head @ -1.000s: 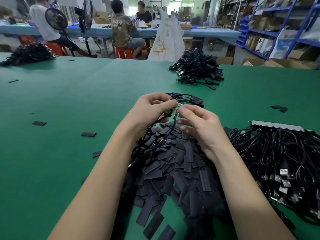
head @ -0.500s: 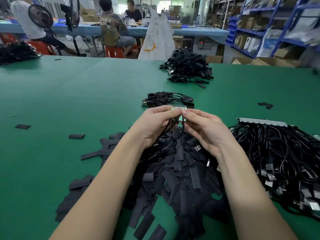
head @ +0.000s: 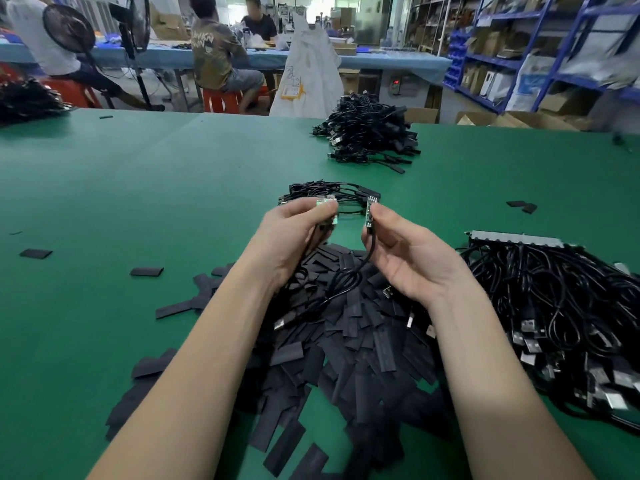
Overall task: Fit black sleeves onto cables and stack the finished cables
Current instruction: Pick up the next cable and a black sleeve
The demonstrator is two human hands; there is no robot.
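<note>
My left hand grips a cable by its small green circuit board. My right hand pinches a second cable at its green board end, which stands upright; its black cord loops down between the hands. Both hands hover above a big heap of flat black sleeves. A small stack of finished cables lies just beyond my fingers. Unsleeved cables with USB plugs are piled at the right.
A larger cable pile sits farther back on the green table. Loose sleeves lie scattered at the left, two more at the right. People sit at a blue bench behind, beside fans and shelving.
My hands have drawn apart: the boards that were held together between both hands are now separate, one in each hand. The view has shifted a little lower and closer.
</note>
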